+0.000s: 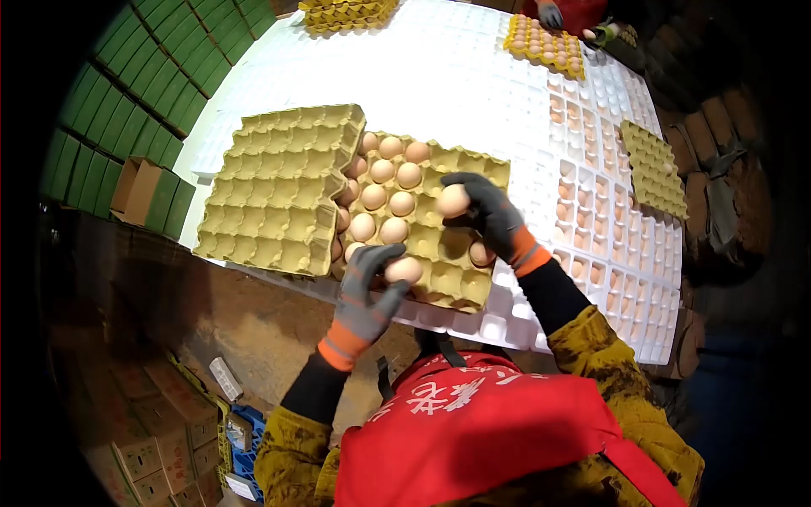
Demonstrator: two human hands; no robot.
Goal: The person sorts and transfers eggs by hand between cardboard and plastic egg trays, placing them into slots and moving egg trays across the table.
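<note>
A yellowish pulp egg tray (448, 280) lies before me with several brown eggs (372, 197) in its left columns. My left hand (363, 291), in a grey glove with an orange cuff, is closed around an egg (404, 270) just over the tray's near side. Above the right half of the tray, my right hand (494, 218), gloved alike, pinches another egg (453, 200) between thumb and fingers. One more egg (481, 253) sits in the tray below my right wrist. A second pulp tray (279, 190) overlaps the left edge, partly covering some eggs.
White plastic trays with eggs (579, 211) cover the table's right side, with a pulp tray (655, 169) on them. A person's gloved hand (550, 14) is by a yellow egg tray (545, 46) at the far end. Green boxes (127, 76) are stacked left; cartons (156, 422) stand lower left.
</note>
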